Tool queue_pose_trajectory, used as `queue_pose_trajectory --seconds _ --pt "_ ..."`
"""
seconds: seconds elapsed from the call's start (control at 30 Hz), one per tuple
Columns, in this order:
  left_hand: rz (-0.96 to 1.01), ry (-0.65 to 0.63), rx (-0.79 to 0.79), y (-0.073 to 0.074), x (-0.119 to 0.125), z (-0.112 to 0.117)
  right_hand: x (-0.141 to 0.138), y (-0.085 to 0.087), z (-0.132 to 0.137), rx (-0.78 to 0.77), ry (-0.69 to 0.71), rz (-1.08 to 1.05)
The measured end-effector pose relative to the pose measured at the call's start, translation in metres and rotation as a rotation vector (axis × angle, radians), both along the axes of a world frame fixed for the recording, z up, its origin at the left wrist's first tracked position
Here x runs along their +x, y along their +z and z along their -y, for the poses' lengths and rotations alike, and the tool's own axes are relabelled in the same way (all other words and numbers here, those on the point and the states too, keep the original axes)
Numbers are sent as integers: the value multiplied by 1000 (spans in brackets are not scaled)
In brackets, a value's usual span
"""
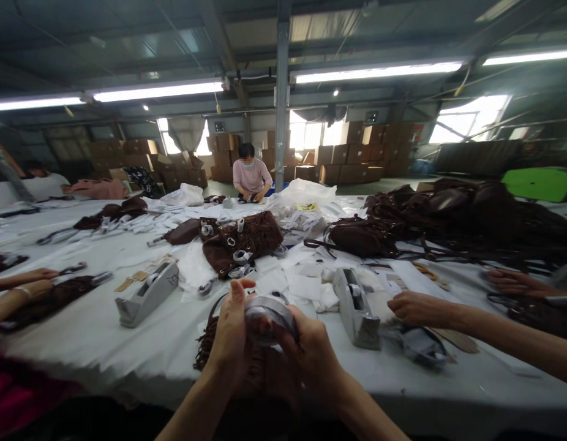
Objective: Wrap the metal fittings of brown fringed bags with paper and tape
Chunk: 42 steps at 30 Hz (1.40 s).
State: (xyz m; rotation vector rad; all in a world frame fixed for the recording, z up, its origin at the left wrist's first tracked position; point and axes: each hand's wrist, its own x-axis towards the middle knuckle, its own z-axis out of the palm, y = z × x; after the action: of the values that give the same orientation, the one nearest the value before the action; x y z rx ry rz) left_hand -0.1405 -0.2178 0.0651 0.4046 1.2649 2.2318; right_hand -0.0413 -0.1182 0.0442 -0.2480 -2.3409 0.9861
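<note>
- Both of your hands are meeting at the near middle of the white table (104,343) and closing together around a grey wrapped piece (270,311).
- Your left hand (232,337) is grasping the grey wrapped piece from its left side, with the thumb standing up against its far edge.
- Your right hand (311,358) is gripping it from the right and from underneath, with the fingers curling around it.
- That piece is sitting between your palms, just above a fringed bag (204,350) whose brown fringe is showing to the left of your left wrist.
- One grey tape dispenser (148,294) is standing to the near left, well apart from your hands.
- A second tape dispenser (354,303) is standing just right of your hands.
- A co-worker's hand (419,308) is reaching in from the right and lying just beside that second tape dispenser.
- Farther off, a brown bag (244,239) is lying in the middle among white paper.
- A heap of brown bags (471,214) is spreading across the far right.
- A person in a pink top (250,174) is sitting at the far end of the table.
</note>
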Motion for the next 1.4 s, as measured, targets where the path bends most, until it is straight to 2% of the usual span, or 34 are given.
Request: queue_pose_trajectory --seconds 0.07,0.13,0.23,0.27,0.33,0.4,0.43,0.5,0.57,0.63,0.67,0.73,0.8,0.9,1.0,1.1,1.2,1.3,1.33,1.4 --pt "-272 -246 -168 4 -14 8 3 3 -9 190 28 128" --pt "-578 -402 -352 16 -23 14 2 9 -14 344 91 186" --pt "-886 -430 -526 39 -24 16 -6 30 -15 391 224 141" --pt "-916 -414 -531 46 -23 15 -10 40 -16 362 244 113" --pt "-856 -374 -473 57 -25 13 -15 58 -21 264 239 82" --pt "-687 -272 -352 65 -34 13 -17 69 -32 159 216 84" --pt "-589 -186 -281 69 -43 14 -17 68 -40 127 205 94" --pt "-416 19 -142 75 -65 19 -14 50 -56 126 161 110" --pt "-307 187 -29 78 -89 24 -9 16 -71 191 74 124" --pt "-255 275 26 77 -108 29 -2 -22 -81 240 -34 176" --pt "-247 285 23 75 -114 30 1 -38 -84 255 -34 244" --pt "-260 249 -26 70 -117 28 6 -53 -82 255 46 345" --pt "-301 157 -94 63 -109 20 5 -44 -75 188 99 294" --pt "-389 -6 -160 56 -88 3 -11 -4 -59 9 104 43" --pt "-444 -130 -169 55 -70 -11 -38 27 -43 -168 216 -59" --pt "-343 -94 -87 58 -59 -18 -57 28 -26 -240 269 -86" --pt "-179 55 42 57 -51 -23 -64 20 -12 -193 169 -124" --pt "-116 245 175 44 -47 -30 -63 18 -9 -165 62 -182" --pt "-135 256 182 39 -48 -32 -61 17 -11 -149 46 -176" --pt "-239 114 76 29 -52 -32 -56 14 -19 -68 33 -99"
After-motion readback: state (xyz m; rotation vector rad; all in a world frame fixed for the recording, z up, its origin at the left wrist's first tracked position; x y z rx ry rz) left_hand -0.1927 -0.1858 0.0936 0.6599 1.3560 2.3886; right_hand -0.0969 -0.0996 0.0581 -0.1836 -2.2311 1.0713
